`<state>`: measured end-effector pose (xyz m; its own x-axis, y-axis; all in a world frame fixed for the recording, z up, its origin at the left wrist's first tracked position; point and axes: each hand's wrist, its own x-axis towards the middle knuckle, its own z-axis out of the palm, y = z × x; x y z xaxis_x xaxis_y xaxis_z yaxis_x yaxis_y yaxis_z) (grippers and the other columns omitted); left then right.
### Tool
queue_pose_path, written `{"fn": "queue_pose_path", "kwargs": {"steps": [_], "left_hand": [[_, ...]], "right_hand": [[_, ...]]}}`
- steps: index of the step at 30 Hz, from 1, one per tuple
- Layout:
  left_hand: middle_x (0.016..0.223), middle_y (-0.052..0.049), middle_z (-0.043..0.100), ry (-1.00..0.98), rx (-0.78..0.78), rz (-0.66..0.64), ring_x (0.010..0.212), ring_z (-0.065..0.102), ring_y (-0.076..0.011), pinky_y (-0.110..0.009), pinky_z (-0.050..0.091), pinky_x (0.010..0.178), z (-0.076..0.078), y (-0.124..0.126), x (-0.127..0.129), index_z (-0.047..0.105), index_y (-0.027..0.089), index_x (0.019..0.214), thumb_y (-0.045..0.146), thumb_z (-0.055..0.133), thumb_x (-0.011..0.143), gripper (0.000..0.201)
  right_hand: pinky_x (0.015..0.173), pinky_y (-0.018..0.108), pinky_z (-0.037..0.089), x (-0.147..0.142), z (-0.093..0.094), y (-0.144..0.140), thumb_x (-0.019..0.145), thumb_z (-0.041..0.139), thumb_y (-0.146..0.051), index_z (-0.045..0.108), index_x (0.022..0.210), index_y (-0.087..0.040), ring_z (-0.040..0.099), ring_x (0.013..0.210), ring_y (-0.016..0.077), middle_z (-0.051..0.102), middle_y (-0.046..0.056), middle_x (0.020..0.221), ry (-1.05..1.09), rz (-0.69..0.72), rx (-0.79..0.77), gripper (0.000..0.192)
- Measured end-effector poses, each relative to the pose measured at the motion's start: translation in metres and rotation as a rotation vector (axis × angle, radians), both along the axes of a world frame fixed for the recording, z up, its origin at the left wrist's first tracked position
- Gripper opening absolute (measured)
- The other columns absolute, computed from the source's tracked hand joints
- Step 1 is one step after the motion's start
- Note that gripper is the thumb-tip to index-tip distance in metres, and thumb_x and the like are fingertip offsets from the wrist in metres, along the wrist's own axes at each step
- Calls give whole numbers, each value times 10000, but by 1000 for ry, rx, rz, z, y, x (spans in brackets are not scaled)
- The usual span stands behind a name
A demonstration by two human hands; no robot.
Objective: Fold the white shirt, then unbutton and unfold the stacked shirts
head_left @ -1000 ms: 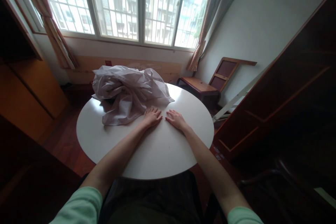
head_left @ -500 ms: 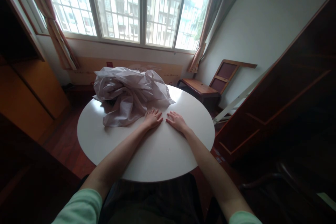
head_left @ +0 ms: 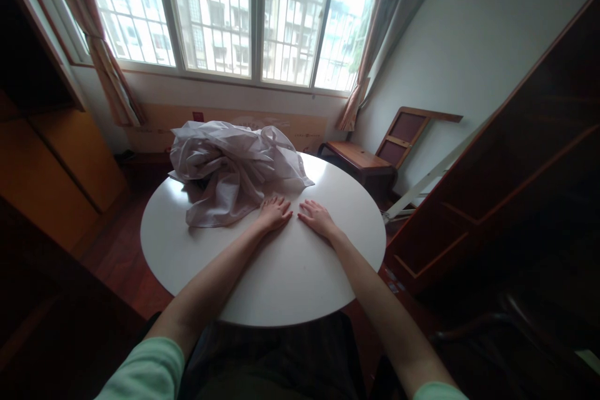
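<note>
A round white table (head_left: pixel 290 281) stands in front of me. On its far left part lies a crumpled heap of pale greyish-lilac cloth (head_left: pixel 234 162), one flap spread toward me and another corner reaching right. What kind of cloth item it is cannot be made out. My left hand (head_left: pixel 275 214) rests flat on the tabletop with fingers stretched, close against the near edge of the cloth. Just to its right, my right hand (head_left: pixel 315 217) also lies flat, fingers extended. A narrow gap separates the two hands, and neither holds anything.
Beyond the table, a long cardboard panel (head_left: pixel 300 128) leans below the barred window (head_left: pixel 215 19). To the right are a wooden chair (head_left: pixel 360 159) and a white folding frame (head_left: pixel 417 194) by a dark wooden door panel (head_left: pixel 469 212). An orange-brown cabinet (head_left: pixel 60 169) stands left.
The whole view has shifted very slightly. Both hands and the cloth keep their places on the table.
</note>
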<state>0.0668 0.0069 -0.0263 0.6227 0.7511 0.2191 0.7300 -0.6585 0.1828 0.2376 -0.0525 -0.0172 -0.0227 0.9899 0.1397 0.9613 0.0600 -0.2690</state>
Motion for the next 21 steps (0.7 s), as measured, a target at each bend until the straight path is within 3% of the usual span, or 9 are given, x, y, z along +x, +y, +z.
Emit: {"fn": "queue_pose_path", "kwargs": {"steps": [15, 21], "left_hand": [[1330, -71, 394, -47, -40, -24, 1244, 292, -281, -446, 244, 1009, 1, 1, -1, 461, 242, 1184, 434, 349, 857, 396], [1288, -72, 450, -148, -120, -60, 1206, 348, -278, -444, 251, 1009, 3, 6, -3, 551, 222, 1094, 389, 419, 827, 341]], "right_hand": [[1042, 379, 203, 0, -1, 2, 843, 390, -480, 467, 1255, -218, 280, 1284, 227, 358, 55, 1385, -19, -1, 2, 495], [1033, 374, 219, 0, 0, 1, 846, 397, -464, 468, 1252, -193, 281, 1284, 225, 370, 79, 1377, -12, 10, 18, 493]]}}
